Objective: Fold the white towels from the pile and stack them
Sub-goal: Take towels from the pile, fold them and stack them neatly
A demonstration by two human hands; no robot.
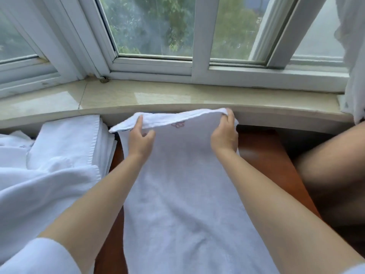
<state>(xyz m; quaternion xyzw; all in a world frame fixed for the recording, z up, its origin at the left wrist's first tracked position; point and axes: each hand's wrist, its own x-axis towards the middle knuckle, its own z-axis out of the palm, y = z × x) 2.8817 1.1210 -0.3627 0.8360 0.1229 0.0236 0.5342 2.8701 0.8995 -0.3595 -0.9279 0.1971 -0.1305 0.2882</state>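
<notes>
Two hands, the left hand [140, 140] and right hand [225, 135], each pinch the far edge of one long white terry towel [181, 194] lying on the reddish-brown wooden tabletop [262, 155]. Left of that towel sits one loose pile of white towels [49, 165]; beyond it runs one beige stone windowsill [177, 93].

No text can be read; the towel [177, 194] bears only a faint pink mark.

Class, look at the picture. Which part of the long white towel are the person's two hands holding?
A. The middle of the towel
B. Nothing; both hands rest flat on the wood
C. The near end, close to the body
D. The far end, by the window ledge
D: the left hand and the right hand each pinch the towel at its raised far edge, just before the window ledge.
</notes>
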